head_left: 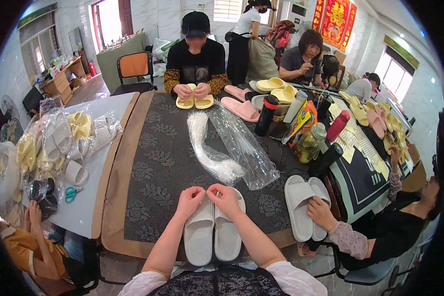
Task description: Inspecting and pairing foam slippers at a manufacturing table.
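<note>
A pair of light grey slippers point(199, 240) lies side by side at the table's near edge, toes pointing away from me. Over their straps, my left hand point(191, 201) and my right hand point(224, 200) meet with thumbs and fingertips pinched together. Whatever is between the fingertips is too small to make out. Just beyond my hands is a bundle of thin white plastic strands point(202, 143), partly in a clear wrapper. Beside it, to the right, clear plastic bags point(249, 148) lie flat on the dark patterned cloth point(150, 192).
Across the table a person handles yellow slippers point(203, 102). At right, a person's hand rests on grey slippers point(298, 207); bottles point(266, 116) and a glass jar point(311, 143) stand beyond. Bagged slippers point(56, 135) and teal-handled scissors point(71, 194) lie on the left table.
</note>
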A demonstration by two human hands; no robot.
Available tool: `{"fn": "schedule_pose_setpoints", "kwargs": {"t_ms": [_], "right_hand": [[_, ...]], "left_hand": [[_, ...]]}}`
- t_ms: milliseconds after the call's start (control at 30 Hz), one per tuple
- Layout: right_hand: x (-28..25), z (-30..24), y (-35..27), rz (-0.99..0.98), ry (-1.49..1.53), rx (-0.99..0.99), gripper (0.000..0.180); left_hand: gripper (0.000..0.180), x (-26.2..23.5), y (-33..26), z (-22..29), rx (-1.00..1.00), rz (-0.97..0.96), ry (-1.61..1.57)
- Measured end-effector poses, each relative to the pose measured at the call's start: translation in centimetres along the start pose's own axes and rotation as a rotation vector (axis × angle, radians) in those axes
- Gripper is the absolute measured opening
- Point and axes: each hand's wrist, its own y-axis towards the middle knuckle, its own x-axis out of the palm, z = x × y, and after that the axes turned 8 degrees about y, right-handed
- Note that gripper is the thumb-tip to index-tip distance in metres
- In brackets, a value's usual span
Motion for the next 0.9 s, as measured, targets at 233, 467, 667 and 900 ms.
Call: {"fn": "schedule_pose_setpoints", "kwargs": {"t_ms": [233, 467, 667, 900], "right_hand": [[-0.1, 0.9, -0.1, -0.024, 0.000, -0.051, 0.014], [-0.1, 0.8, -0.3, -0.039, -0.009, -0.034, 0.014], [-0.1, 0.6, -0.1, -0.023, 0.057, 0.039, 0.017], [-0.4, 0.5, 0.1, -0.028, 0.084, 0.050, 0.017]], "left_hand": [[0.019, -0.1, 0.1, 0.2, -0.025, -0.050, 0.063], [0.019, -0.5, 0.1, 0.5, -0.026, -0.131, 0.054], [0.016, -0.5, -0.4, 1.8, -0.059, -0.047, -0.039], [0.014, -0.4, -0.5, 2.0, -0.103, 0.012, -0.130]]}}
